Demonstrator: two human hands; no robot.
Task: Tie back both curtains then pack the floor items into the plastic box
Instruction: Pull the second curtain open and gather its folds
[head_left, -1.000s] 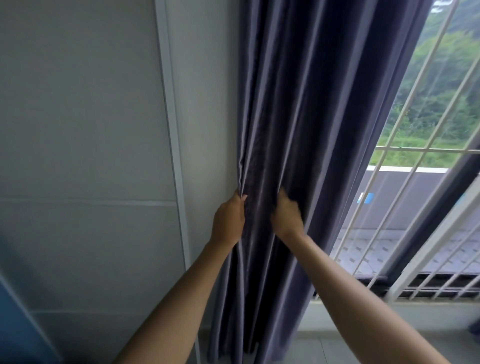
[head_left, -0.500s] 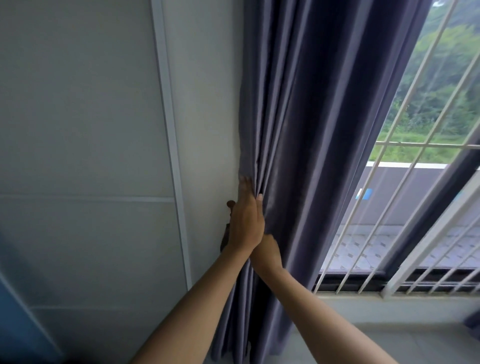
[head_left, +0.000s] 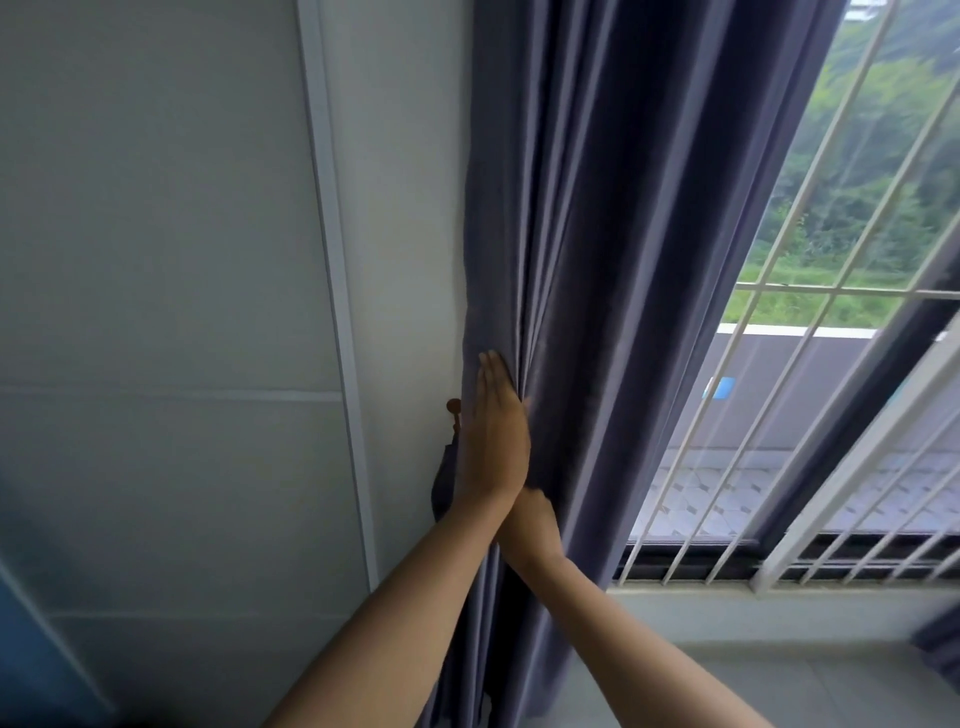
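Observation:
A grey-purple curtain (head_left: 597, 260) hangs gathered in folds at the window's left side. My left hand (head_left: 493, 436) lies flat against its left edge, fingers straight and pointing up, pressing the folds without gripping them. My right hand (head_left: 532, 525) sits just below it, crossing under my left wrist; its fingers are hidden there. A small brown wall hook (head_left: 453, 406) sticks out left of my left hand. A dark strap (head_left: 442, 486) hangs beneath the hook, partly covered by my wrist. The plastic box and the floor items are out of view.
A pale panelled wall with a white vertical strip (head_left: 337, 312) fills the left. White window bars (head_left: 779, 415) and a white sill (head_left: 779, 608) stand on the right. A second dark curtain edge (head_left: 940, 634) shows at the far right. Something blue (head_left: 31, 665) is at the lower left.
My left hand went from pinching the curtain edge to lying flat on it, a little higher. My right hand dropped from the folds to under my left wrist. The curtain is bunched tighter.

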